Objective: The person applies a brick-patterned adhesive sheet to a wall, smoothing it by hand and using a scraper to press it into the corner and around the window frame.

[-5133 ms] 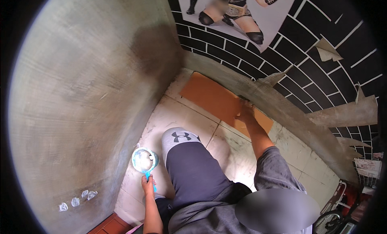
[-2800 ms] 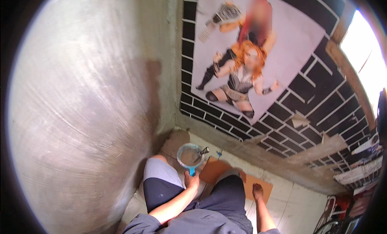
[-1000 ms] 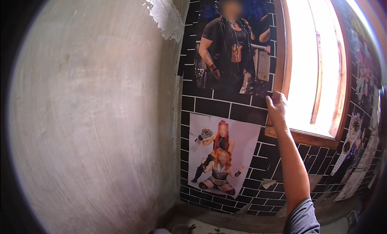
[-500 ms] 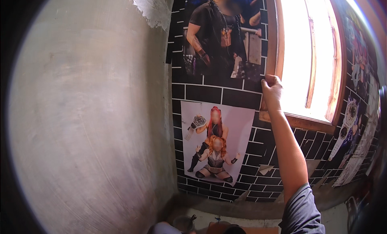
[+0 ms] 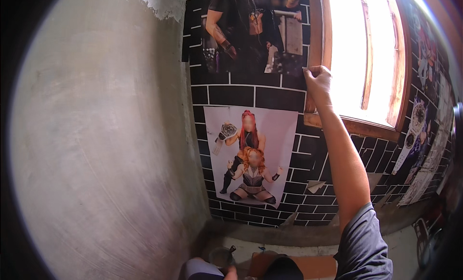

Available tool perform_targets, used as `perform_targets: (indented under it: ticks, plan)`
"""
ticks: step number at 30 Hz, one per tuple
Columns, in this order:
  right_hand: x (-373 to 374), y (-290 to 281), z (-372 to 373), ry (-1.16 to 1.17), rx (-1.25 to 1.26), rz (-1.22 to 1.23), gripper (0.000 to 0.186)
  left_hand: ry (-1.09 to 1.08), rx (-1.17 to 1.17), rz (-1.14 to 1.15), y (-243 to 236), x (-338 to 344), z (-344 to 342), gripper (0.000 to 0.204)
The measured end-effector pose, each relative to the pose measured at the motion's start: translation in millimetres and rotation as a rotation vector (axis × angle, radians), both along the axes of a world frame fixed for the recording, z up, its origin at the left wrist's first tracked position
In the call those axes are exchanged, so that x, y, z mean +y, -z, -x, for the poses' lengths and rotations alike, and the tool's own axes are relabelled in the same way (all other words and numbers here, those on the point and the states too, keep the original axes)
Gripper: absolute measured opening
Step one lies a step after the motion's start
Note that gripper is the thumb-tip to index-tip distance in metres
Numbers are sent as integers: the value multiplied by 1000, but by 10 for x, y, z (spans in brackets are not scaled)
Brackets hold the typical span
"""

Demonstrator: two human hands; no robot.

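Observation:
My right hand (image 5: 319,84) is raised on a stretched arm, its thumb and fingers pinched at the lower right corner of the upper poster (image 5: 241,34), which shows a person in a black top. That poster hangs on black brick-patterned wallpaper (image 5: 279,96), right against the wooden window frame (image 5: 316,38). Below it hangs a second poster (image 5: 289,135) with two figures on a pale background, its lower right part tapering. At the lower edge shows a small patch of skin (image 5: 230,273); it may be my left hand, but no fingers can be made out.
Bare grey plaster wall (image 5: 96,111) fills the left side. A bucket (image 5: 219,255) with a dark-handled tool (image 5: 232,249) stands in the corner, near a brown board (image 5: 313,266). Torn wallpaper (image 5: 316,186) curls under the window. More posters (image 5: 415,128) hang on the right.
The view has tilted down and slightly right, so the posters and my right hand sit higher and further left. The right hand stays pinched at the poster's corner.

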State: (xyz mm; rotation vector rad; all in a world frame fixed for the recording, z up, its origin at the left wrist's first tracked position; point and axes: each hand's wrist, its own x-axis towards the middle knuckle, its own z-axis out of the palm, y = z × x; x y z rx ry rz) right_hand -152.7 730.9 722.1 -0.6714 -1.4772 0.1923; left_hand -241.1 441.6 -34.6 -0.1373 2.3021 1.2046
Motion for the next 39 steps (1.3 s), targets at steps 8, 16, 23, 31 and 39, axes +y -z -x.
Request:
perform_targets:
  ticks: [8, 16, 23, 31, 39]
  plan:
    - [-181, 98, 101, 150, -66, -142, 20, 7, 2, 2, 64, -36, -17, 47]
    - [-222, 38, 87, 25, 37, -143, 19, 4, 14, 7, 141, -116, 7, 46]
    - [-293, 60, 96, -101, 84, -206, 13, -14, 15, -1, 157, -109, 40, 46]
    - [-237, 43, 28, -123, 94, -144, 17, 3, 5, 0, 268, -131, 29, 46]
    - [-113, 194, 41, -141, 11, -46, 41, 71, 14, 23, 405, -153, 50, 46]
